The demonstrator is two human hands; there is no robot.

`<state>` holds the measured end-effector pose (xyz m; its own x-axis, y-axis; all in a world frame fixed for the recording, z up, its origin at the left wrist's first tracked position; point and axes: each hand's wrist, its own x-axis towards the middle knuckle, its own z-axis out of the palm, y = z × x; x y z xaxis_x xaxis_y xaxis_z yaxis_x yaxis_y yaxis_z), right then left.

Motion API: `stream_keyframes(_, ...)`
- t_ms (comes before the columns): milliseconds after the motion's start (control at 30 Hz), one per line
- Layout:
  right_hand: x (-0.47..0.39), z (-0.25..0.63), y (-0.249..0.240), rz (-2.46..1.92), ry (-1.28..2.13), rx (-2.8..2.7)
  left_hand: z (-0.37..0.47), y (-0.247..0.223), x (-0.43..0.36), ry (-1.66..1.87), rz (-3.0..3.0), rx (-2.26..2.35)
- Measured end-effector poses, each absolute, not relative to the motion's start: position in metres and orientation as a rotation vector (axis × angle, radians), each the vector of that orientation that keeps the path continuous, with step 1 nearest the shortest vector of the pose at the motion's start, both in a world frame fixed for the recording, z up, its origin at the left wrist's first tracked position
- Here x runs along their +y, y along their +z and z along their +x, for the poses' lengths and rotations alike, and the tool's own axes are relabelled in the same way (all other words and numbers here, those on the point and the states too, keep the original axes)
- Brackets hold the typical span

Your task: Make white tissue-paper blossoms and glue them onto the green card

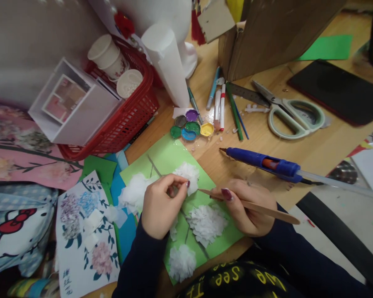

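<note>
My right hand (251, 203) grips a flat wooden stick (267, 212) with a narrow tip. That tip points left, near the edge of a ruffled white paper flower (188, 174). My left hand (164, 203) is closed in a pinch beside the same flower; what its fingertips hold, if anything, is hidden. Both hands are over a light green sheet (170, 155) with dark painted stems. More white flowers sit on it: a large one (207, 223) between my hands and a smaller one (182, 263) near the bottom. Thin white paper (135, 192) lies left of my left hand.
A blue glue gun (264, 162) lies beyond my right hand. Scissors (295, 118), paint pots (192, 126) and markers (222, 107) are farther back. On the left stand a red basket (121, 126) and a flower picture (87, 231). A cardboard box (264, 37) stands behind.
</note>
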<state>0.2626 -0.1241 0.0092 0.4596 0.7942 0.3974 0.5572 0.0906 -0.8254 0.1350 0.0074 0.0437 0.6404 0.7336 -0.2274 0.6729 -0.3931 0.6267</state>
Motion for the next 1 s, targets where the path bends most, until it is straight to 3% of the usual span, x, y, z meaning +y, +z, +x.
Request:
stream_keyframes(400, -0.114, 0.262, 0.009, -1.687, 0.244, -1.409, 0.126, 0.047, 0.009, 0.216, 2.215, 1.074)
stream_keyframes(567, -0.112, 0.261, 0.008, -1.709, 0.230, -1.438, 0.095, 0.049, 0.007, 0.352, 2.496, 1.202)
stream_keyframes(1000, -0.106, 0.258, 0.015, -1.767, 0.376, -1.412, 0.065, 0.029, -0.007, 0.166, 2.710, 1.156)
